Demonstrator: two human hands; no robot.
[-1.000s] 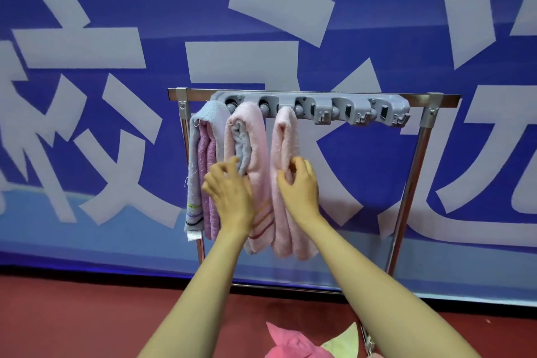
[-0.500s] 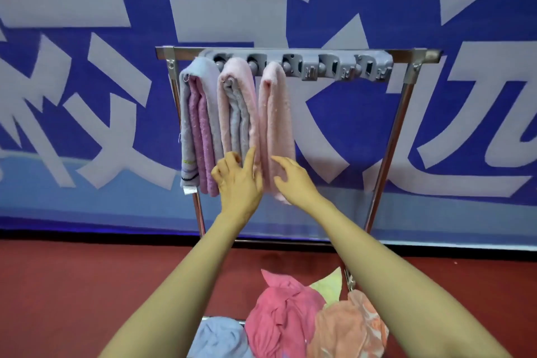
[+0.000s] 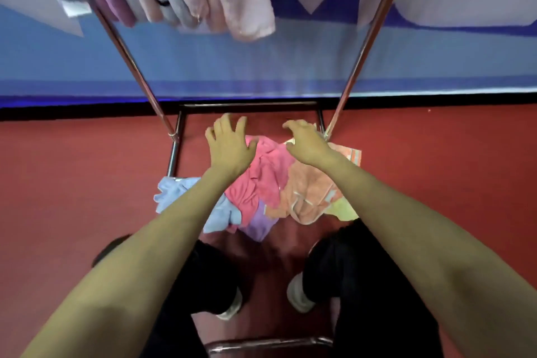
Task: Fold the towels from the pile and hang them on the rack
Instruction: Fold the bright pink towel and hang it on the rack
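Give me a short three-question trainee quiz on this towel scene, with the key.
1. True or false: the left hand grips a towel from the pile.
2. Which towel lies at the pile's left edge? A brown towel; B light blue towel; C black towel.
3. Fill in: the right hand reaches over the pile, which lies on the red ___.
Key: 1 false, its fingers are spread and hold nothing; 2 B; 3 floor.
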